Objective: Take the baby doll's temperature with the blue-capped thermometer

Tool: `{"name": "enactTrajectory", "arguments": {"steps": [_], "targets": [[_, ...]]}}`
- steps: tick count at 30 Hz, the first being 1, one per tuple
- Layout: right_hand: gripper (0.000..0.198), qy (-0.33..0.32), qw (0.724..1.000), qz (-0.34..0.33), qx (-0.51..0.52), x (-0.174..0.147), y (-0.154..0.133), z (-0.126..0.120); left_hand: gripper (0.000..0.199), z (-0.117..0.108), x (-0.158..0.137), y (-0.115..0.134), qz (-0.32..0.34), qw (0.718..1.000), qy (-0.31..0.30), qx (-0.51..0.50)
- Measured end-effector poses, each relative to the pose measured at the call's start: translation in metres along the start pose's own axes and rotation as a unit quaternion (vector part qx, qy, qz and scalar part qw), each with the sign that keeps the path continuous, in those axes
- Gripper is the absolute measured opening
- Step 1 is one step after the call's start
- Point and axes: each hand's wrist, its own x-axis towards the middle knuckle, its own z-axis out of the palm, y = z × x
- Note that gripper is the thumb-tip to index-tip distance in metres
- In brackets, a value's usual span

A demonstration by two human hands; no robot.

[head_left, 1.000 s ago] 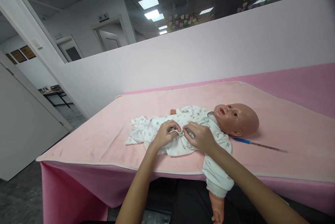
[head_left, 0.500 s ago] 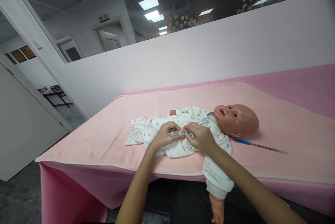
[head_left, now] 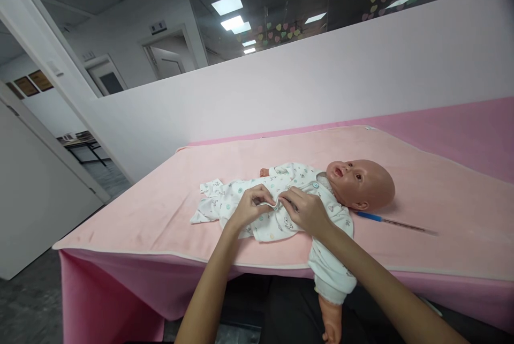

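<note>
A baby doll [head_left: 360,183] lies on its back on a pink blanket [head_left: 401,164], its head to the right. It wears a white printed baby jacket [head_left: 275,230] and matching trousers. My left hand [head_left: 252,206] pinches the jacket's front edge over the belly. Close beside it, my right hand [head_left: 304,210] has its fingertips closed on the same edge; what exactly lies between them is too small to make out. A round snap [head_left: 316,185] shows near the doll's collar. One doll arm [head_left: 331,318] hangs over the table's front edge.
A thin thermometer-like stick with a blue end [head_left: 369,216] lies by the doll's head. Pink cloth [head_left: 108,293] drapes down the table's front. Behind the table runs a white wall [head_left: 321,76] with glass above. A door [head_left: 38,183] stands at the left.
Both hands stay on the jacket edge, and the fingertips have shifted slightly. The whole view has moved a little; the doll lies as before.
</note>
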Motion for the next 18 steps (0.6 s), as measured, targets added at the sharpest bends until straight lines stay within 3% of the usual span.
{"name": "enactTrajectory", "arguments": {"steps": [5,12,15,18], "targets": [[0.018,0.025,1.000,0.014,0.005,0.001,0.001,-0.001,0.008,0.001,0.001,0.002,0.037,0.996,0.067,0.054],[0.016,0.034,0.999,0.017,0.015,0.000,0.001,0.000,0.016,0.007,0.000,-0.008,0.077,0.947,0.239,0.201],[0.016,0.040,0.999,0.026,0.014,0.000,0.001,0.001,0.014,0.009,-0.003,-0.008,0.115,0.933,0.250,0.230],[0.016,0.037,0.999,0.033,0.015,0.000,0.001,0.001,0.015,0.013,-0.006,-0.006,0.157,0.924,0.213,0.275]]}}
